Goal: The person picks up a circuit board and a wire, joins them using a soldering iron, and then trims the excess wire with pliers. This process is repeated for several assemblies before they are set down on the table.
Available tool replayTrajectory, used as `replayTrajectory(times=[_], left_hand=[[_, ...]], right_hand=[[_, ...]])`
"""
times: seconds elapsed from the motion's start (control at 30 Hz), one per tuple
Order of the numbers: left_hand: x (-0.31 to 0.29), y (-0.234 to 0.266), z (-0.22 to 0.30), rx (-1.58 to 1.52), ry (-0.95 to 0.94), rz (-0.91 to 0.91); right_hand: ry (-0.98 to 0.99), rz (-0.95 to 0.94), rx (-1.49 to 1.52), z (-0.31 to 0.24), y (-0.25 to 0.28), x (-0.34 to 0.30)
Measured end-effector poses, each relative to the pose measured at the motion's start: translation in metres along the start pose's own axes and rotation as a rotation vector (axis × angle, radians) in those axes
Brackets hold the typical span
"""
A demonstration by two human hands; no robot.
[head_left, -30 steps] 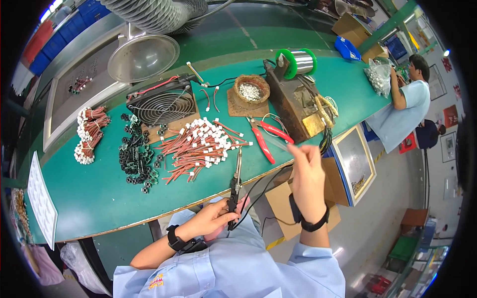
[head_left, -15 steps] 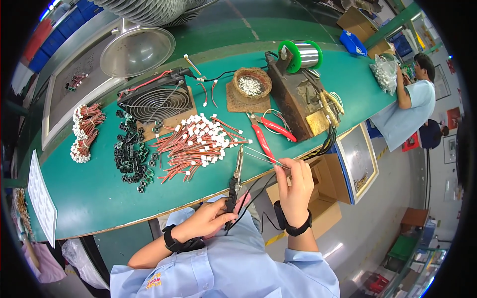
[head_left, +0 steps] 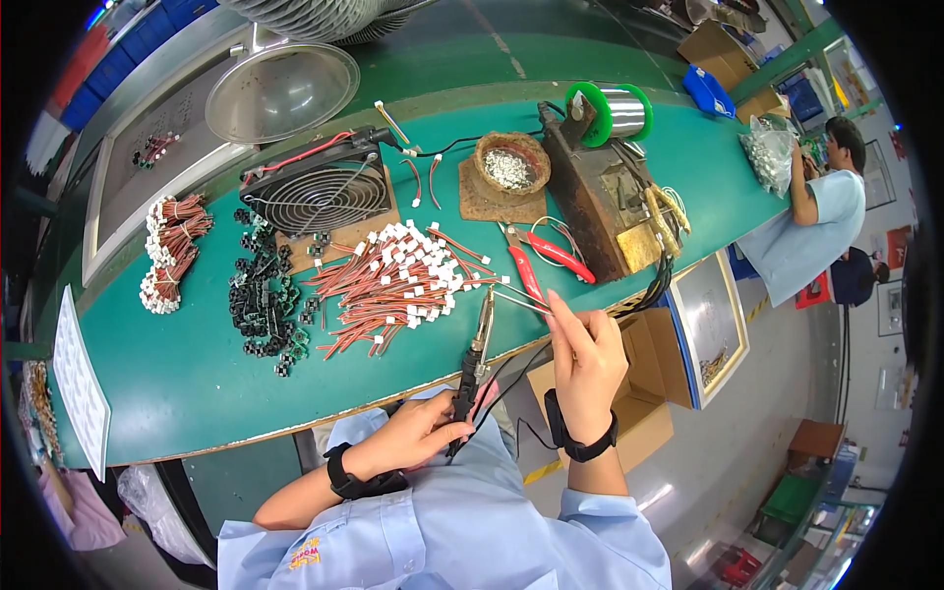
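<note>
My left hand (head_left: 433, 423) is closed round the dark handle of a soldering iron (head_left: 472, 364), its metal end pointing up past the table's front edge. In my right hand (head_left: 585, 354) a pair of thin metal tweezers (head_left: 521, 300) is pinched between thumb and fingers. The tips of the tweezers lie close to the iron's tip; whether they touch, or grip anything, is too small to tell. Just beyond is a heap of red-brown wire leads with white connectors (head_left: 393, 280). Red-handled pliers (head_left: 531, 270) rest behind the tweezers.
Small black connector parts (head_left: 264, 295) and a fan (head_left: 324, 197) are left of the heap. At the back stand a bowl of white-silver bits (head_left: 511, 165), a rusty metal box (head_left: 590, 206) and a green solder spool (head_left: 615, 113). Another person (head_left: 826, 206) works at the far right.
My right hand has shifted slightly, its fingers now more upright on the tweezers. The iron's tip has moved a little to the right. The whole view has shifted slightly.
</note>
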State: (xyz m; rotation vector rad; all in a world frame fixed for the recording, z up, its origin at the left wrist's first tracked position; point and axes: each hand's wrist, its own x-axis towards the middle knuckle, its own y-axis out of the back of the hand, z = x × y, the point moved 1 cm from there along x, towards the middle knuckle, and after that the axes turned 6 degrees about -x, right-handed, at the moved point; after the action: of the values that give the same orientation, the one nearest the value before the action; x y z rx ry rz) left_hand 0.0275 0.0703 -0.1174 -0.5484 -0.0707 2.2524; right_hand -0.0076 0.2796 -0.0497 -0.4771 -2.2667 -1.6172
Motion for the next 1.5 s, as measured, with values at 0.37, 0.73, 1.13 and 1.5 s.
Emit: replayTrajectory(times=[0.37, 0.73, 1.13, 1.5], left_hand=[[-0.004, -0.003, 0.003, 0.095, -0.037, 0.071], [-0.004, -0.001, 0.008, 0.052, -0.059, 0.058], [-0.016, -0.002, 0.005, -0.109, -0.049, -0.118], [-0.048, 0.017, 0.047, -0.004, -0.232, 0.011]], right_hand=[[-0.027, 0.104, 0.011, 0.010, -0.004, -0.001], [-0.062, 0.084, 0.083, 0.016, 0.003, -0.008], [-0.005, 0.449, -0.130, 0.041, 0.023, 0.040], [0.076, 0.468, -0.447, 0.033, -0.009, 0.086]])
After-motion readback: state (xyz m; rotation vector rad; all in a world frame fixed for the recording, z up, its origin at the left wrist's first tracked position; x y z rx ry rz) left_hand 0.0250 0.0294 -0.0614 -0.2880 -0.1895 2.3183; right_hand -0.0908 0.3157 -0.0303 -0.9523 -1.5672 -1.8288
